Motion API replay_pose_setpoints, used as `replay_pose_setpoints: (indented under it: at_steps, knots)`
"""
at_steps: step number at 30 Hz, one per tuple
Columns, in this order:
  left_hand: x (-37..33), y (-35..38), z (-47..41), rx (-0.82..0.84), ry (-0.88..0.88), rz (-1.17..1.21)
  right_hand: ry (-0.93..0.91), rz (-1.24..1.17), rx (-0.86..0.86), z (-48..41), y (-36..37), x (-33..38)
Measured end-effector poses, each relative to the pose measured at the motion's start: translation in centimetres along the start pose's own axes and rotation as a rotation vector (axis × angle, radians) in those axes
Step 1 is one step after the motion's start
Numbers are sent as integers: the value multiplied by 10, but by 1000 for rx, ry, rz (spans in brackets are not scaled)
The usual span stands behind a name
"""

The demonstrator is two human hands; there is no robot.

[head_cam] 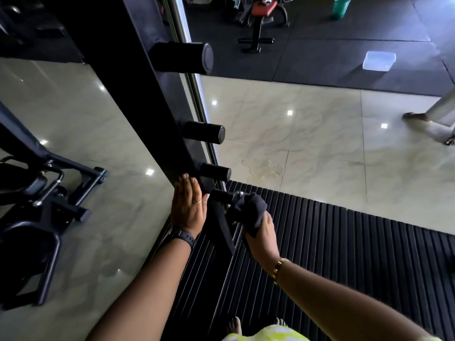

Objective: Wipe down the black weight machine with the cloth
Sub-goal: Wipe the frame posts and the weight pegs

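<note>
The black weight machine (138,77) is seen from above as a broad upright post, its long axis running from the upper left of the view down to the lower middle, where it meets the floor at the left edge of a ribbed black mat (320,242). Four stubby black pegs are set along the post's right face, and all are pointed to the right, across the post's axis: the top peg (182,57), a second peg (203,132), a third peg (215,172) and the lowest peg (221,195). A chrome rod (181,28) is run alongside the post, just behind the pegs. The left hand (188,207) is laid flat against the post's left edge, level with the third peg, with its fingers straight, held together and directed up along the post; a dark watch band (183,236) is worn on that wrist. The right hand (262,236) is closed around the cloth (248,210), a dark bunched rag that is pressed over the outer end of the lowest peg, so that the peg tip is partly covered. The cloth is thus held just to the right of the post, with the post between the two hands. A gold bracelet (279,265) is seen on the right wrist. Pale glossy floor tiles (307,119) are spread on both sides of the mat.
</note>
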State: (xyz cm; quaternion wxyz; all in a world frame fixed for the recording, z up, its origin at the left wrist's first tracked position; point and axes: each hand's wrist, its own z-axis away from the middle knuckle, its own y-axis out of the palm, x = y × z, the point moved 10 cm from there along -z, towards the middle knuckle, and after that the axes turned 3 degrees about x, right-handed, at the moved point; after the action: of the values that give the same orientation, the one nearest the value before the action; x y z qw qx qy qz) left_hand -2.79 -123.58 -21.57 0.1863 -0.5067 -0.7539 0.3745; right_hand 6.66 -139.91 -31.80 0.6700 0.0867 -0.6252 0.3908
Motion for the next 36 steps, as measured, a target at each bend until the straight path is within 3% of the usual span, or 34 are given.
replay_pose_setpoints:
  at_steps: [3, 6, 10, 14, 19, 25, 29, 36]
  knots:
    - [-4, 10, 8, 73, -31, -6, -73, 56, 140, -10, 25, 8]
    - [-9, 17, 19, 130, -53, -4, -138, 273, 321, -30, 63, 18]
    - [-17, 35, 42, 243, 98, -30, -203, 472, 425, -49, 110, 26]
    - [-16, 50, 60, 292, 176, -169, -202, 567, 451, -46, 136, -6]
    - [-19, 65, 72, 276, 169, -248, -81, 547, 679, -41, 151, -79]
    - [-45, 83, 86, 277, 403, -176, -144, 232, 371, -66, 127, -63]
    - [-48, 92, 89, 294, 452, -212, -296, 270, 352, -61, 143, -67]
    - [-44, 152, 92, 477, 388, -609, -138, 293, 396, -78, 169, -129]
